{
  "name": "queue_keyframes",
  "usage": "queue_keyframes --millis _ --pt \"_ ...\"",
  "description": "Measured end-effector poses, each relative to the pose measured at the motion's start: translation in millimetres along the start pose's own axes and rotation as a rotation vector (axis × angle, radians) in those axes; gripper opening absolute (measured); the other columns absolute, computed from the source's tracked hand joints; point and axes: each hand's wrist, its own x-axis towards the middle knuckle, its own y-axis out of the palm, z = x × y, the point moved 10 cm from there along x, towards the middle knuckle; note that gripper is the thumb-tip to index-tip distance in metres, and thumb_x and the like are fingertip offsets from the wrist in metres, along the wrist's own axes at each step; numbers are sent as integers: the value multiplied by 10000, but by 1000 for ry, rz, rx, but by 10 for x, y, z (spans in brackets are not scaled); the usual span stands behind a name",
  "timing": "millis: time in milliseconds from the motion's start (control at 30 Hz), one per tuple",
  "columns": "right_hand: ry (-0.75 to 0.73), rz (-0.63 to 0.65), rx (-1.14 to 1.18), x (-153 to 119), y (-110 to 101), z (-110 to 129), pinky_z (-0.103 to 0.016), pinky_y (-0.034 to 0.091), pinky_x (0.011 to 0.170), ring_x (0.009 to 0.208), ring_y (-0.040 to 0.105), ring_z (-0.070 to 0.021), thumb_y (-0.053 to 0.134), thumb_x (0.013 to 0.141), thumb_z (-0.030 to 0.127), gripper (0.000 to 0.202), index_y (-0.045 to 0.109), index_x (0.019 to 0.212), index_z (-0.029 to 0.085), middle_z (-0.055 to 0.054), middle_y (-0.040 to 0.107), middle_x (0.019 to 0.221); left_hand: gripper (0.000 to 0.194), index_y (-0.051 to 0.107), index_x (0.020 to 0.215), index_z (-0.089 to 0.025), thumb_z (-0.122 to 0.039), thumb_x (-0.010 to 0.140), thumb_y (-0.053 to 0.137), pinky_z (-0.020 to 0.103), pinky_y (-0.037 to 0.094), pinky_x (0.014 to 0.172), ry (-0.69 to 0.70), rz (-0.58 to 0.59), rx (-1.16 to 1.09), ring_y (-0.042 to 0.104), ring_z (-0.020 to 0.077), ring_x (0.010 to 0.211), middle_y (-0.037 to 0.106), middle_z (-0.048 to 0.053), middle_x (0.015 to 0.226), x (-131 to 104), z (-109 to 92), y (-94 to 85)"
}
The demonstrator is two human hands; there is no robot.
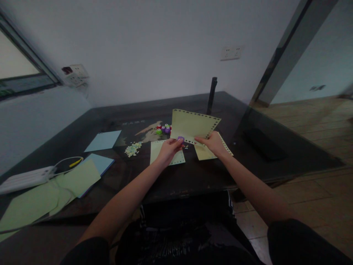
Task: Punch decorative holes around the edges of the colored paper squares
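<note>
My left hand point(168, 150) pinches a small purple craft punch point(180, 139) at the lower edge of a pale yellow paper sheet point(190, 125). That sheet is held up at a tilt, with punched shapes along its top, right and lower edges. The fingers of my right hand point(215, 143) are closed on its lower right part. Beneath my hands lie two more edge-punched sheets, a pale one point(156, 148) on the left and a yellowish one point(204, 153) on the right. Several colourful punches point(165, 129) cluster behind, partly hidden by the raised sheet.
A heap of punched paper bits point(133, 149) lies left of the sheets. Farther left are a light blue sheet point(106, 140), stacked greenish sheets point(81, 178) and a white power strip point(26, 179) with a cable. A black upright post point(211, 95) stands behind; a dark flat object point(263, 144) lies right.
</note>
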Motion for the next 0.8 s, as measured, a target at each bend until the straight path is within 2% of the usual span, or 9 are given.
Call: queue_keyframes --millis 267,533,667,800 --pt "-14 -5 33 4 3 -1 -442 507 856 876 667 -263 732 627 291 272 701 871 175 -83 718 942 209 629 791 -112 -230 664 744 241 492 711 -6 10 -33 591 80 635 637 24 741 0 -8 13" --pt "-5 -5 30 -7 9 13 -437 508 855 882 665 -264 728 635 280 256 697 864 170 -88 717 941 214 628 780 -108 -236 658 748 270 485 746 4 -6 -24 585 85 645 633 31 752 -2 -15 -8" --pt "-7 4 25 -6 12 8 -452 504 871 899 661 -273 728 639 283 267 698 879 170 -92 713 958 248 624 766 -119 -262 627 771 265 472 713 12 12 -35 572 89 644 620 23 740 14 -1 -5" --pt "-19 13 21 9 18 -24 -459 497 889 919 658 -272 728 644 293 281 696 899 178 -83 711 972 279 614 738 -133 -312 604 781 228 416 616 10 0 5 520 79 617 609 18 716 22 3 -23"
